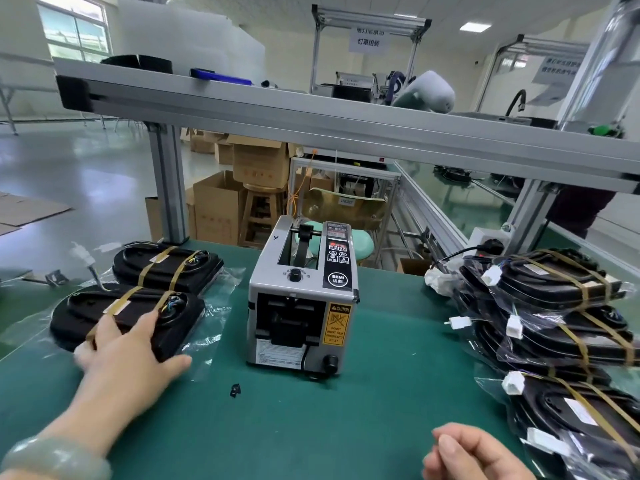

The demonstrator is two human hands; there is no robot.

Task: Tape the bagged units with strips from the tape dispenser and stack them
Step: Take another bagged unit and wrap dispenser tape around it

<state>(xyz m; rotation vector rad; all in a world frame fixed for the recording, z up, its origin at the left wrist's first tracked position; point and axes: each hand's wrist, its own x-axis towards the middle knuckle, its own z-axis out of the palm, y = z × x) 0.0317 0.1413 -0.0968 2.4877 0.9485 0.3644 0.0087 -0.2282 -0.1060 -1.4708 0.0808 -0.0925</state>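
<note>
A grey tape dispenser (pixel 302 299) stands in the middle of the green mat. On the left lie two black bagged units with tan straps, the nearer one (pixel 104 313) and a farther one (pixel 169 268). My left hand (pixel 128 355) rests on the nearer unit's front edge, fingers over its top and thumb stretched along the mat. At the right a pile of several bagged units (pixel 561 327) with white connectors lies stacked. My right hand (pixel 474 452) hovers low at the front right, fingers loosely curled, holding nothing.
The green mat (pixel 311 427) covers the bench. A small black scrap (pixel 235 389) lies in front of the dispenser. An aluminium shelf frame (pixel 346 126) crosses overhead, its post (pixel 169 188) standing behind the left units. Cardboard boxes and a stool stand beyond the bench.
</note>
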